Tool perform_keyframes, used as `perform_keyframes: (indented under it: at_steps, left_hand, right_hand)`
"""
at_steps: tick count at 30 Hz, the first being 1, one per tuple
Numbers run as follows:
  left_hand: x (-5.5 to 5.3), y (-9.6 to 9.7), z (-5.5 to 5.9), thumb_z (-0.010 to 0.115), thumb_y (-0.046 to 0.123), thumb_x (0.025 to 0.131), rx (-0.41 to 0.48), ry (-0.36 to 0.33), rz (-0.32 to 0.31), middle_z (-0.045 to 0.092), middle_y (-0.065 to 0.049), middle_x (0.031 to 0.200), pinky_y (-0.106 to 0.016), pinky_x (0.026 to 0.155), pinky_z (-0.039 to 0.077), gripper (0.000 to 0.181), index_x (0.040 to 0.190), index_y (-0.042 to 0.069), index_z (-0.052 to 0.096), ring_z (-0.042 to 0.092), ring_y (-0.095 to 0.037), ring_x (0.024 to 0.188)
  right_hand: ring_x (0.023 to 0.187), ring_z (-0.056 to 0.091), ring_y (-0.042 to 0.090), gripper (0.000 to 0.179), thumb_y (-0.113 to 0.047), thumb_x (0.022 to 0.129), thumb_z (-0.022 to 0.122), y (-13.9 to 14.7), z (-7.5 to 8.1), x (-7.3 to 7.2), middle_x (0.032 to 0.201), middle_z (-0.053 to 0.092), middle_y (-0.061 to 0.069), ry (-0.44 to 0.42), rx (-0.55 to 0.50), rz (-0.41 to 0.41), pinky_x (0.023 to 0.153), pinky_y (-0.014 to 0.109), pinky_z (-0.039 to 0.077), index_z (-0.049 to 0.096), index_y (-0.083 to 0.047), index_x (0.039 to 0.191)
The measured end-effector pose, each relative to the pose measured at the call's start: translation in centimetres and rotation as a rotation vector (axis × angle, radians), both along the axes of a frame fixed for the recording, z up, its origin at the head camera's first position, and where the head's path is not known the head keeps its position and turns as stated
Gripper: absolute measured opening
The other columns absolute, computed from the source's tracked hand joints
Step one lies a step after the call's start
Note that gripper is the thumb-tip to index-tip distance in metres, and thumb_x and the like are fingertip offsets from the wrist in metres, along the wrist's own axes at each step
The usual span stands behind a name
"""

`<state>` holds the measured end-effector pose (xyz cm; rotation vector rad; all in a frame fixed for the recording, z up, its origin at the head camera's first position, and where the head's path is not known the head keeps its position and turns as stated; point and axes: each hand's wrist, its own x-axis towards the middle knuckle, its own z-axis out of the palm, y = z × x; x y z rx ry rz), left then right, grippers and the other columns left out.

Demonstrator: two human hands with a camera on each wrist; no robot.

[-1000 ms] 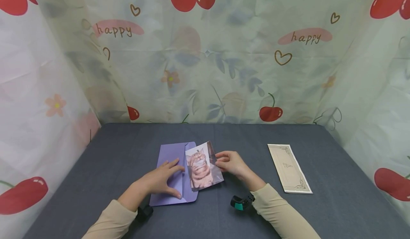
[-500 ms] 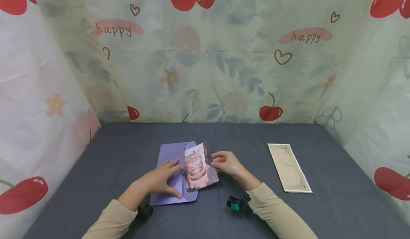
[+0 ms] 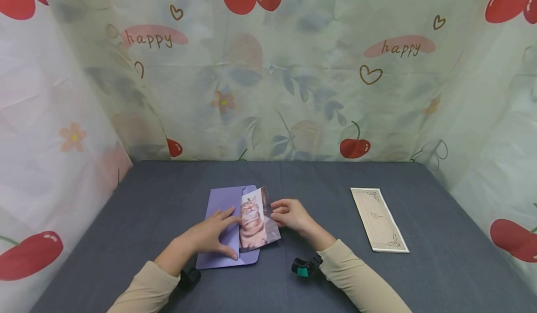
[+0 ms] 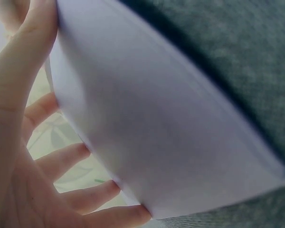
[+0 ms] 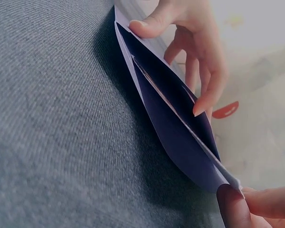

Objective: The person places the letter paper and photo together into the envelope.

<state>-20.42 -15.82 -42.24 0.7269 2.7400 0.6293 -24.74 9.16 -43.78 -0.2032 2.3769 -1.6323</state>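
While right grip point(image 3: 293, 216) pinches card point(image 3: 253, 224), left grip point(image 3: 209, 233) splays over envelope point(image 3: 219, 200); dark tablecloth point(image 3: 319, 182), curtains point(image 3: 314, 47).

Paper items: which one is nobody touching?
The beige paper, rightmost; the left hand touches the purple envelope, the right hand holds the cat picture.

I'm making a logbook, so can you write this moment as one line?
left hand: touching purple envelope; right hand: pinching cat picture; cat picture: partly inside envelope; cream card: lying apart
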Motion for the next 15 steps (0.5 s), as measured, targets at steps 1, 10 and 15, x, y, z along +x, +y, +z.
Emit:
perform_keyframes:
  at_steps: [1, 10, 15]
  left_hand:
    - [0.0, 0.0, 0.0, 0.079, 0.051, 0.064, -0.001, -0.002, 0.001, 0.026, -0.023, 0.151, -0.067, 0.1, 0.029, 0.075, 0.126, 0.022, 0.05, 0.021, -0.06, 0.132]
    - [-0.1, -0.1, 0.0, 0.078, 0.052, 0.065, -0.009, -0.009, 0.0, 0.025, -0.022, 0.152, -0.067, 0.101, 0.029, 0.077, 0.129, 0.021, 0.049, 0.022, -0.058, 0.133]
    - [0.0, 0.0, 0.2, 0.078, 0.051, 0.065, -0.009, -0.015, 0.001, 0.025, -0.022, 0.152, -0.067, 0.1, 0.029, 0.075, 0.129, 0.021, 0.049, 0.022, -0.059, 0.132]
  right_hand:
    - [0.074, 0.067, 0.014, 0.029, 0.002, 0.085, 0.061, -0.1, 0.0, 0.0, 0.098, 0.069, 0.022, -0.002, -0.003, -0.001, 0.065, 0.03, 0.057, 0.06, 0.007, 0.114]
    - [0.072, 0.065, 0.012, 0.03, 0.003, 0.085, 0.06, -0.9, 0.0, 0.2, 0.097, 0.069, 0.022, -0.008, -0.02, 0.006, 0.065, 0.029, 0.057, 0.059, 0.008, 0.114]
    - [0.074, 0.065, 0.013, 0.03, 0.002, 0.086, 0.059, -1.4, -0.1, 0.2, 0.099, 0.069, 0.023, -0.012, -0.026, 0.013, 0.066, 0.029, 0.057, 0.058, 0.008, 0.116]
